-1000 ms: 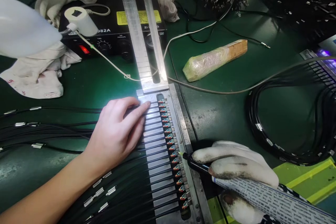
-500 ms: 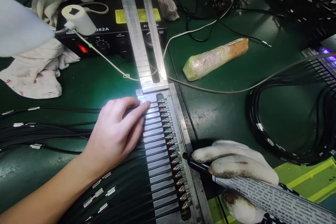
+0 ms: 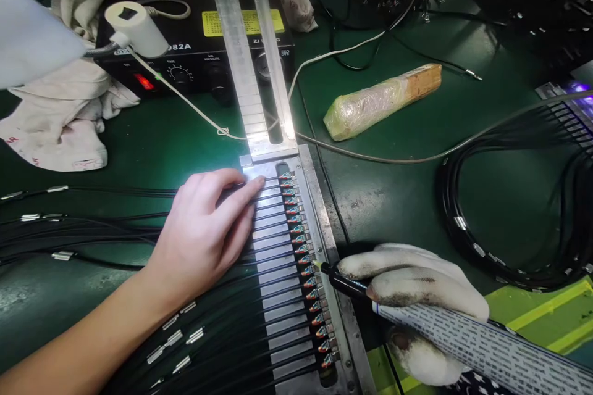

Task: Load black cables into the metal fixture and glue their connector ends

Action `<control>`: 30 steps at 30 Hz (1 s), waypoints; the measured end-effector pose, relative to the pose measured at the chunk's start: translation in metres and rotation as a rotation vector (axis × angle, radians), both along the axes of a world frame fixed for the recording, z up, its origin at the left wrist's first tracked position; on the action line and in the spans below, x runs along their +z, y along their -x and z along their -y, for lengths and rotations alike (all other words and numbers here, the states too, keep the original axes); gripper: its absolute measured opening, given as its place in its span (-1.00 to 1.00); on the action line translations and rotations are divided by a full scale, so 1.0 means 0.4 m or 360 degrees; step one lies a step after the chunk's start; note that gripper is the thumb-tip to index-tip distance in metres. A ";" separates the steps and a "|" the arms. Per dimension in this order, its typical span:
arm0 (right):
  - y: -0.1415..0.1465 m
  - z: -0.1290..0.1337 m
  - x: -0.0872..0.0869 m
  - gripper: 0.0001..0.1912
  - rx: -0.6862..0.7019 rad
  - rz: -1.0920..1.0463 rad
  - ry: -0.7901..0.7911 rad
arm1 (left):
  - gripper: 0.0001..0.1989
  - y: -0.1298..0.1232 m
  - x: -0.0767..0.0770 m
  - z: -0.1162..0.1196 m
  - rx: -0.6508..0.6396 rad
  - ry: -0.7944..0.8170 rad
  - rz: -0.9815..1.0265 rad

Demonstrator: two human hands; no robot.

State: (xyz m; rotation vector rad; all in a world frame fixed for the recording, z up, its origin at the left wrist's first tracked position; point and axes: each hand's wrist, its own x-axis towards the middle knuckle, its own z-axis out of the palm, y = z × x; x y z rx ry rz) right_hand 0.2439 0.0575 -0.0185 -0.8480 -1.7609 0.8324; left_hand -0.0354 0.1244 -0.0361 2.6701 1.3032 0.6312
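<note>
A metal fixture (image 3: 278,247) holds a row of black cables (image 3: 275,281) side by side, with small connectors (image 3: 309,270) and coloured wire ends along its slot. My bare left hand (image 3: 208,222) rests over the upper cables, fingers stretched out and fingertips touching the fixture near its top end. In a soiled white glove, my right hand (image 3: 421,284) grips a pen-shaped tool (image 3: 467,336) with a black nose and a white body covered in print. Its yellowish tip is at the connectors around the middle of the row; whether it touches one I cannot tell.
Behind the fixture, a black control box (image 3: 194,68) has a lit red switch. A film-wrapped wooden block (image 3: 380,102) lies right of it. Coiled black cables (image 3: 458,222) are at the right, a white cloth (image 3: 69,123) at the left. Loose cables (image 3: 92,234) run leftward.
The tool's tip has moved slightly up along the row of connectors, with my right hand shifting a little. My left hand stays in place.
</note>
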 end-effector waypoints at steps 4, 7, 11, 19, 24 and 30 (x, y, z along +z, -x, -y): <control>-0.006 0.004 0.000 -0.73 0.0028 0.0034 -0.0022 | -0.57 0.001 -0.002 -0.001 0.0009 -0.0008 -0.0001; -0.015 0.018 0.002 -0.76 0.0019 0.0018 -0.0084 | -0.58 0.000 -0.003 -0.002 0.0007 -0.0015 -0.0002; -0.023 0.039 0.006 -0.77 0.0035 0.0089 -0.0053 | -0.58 -0.002 0.001 0.001 0.0026 0.0027 -0.0044; 0.002 0.021 0.015 -0.82 0.0055 0.0082 -0.0107 | -0.60 -0.001 0.010 0.005 0.0051 0.0079 -0.0090; -0.011 0.037 -0.008 -0.78 0.0059 0.0059 -0.0040 | -0.61 -0.003 0.008 0.002 0.0047 0.0073 -0.0105; -0.009 0.035 0.003 -0.83 -0.0010 0.0108 -0.0058 | -0.59 -0.002 0.006 0.001 0.0046 0.0075 -0.0102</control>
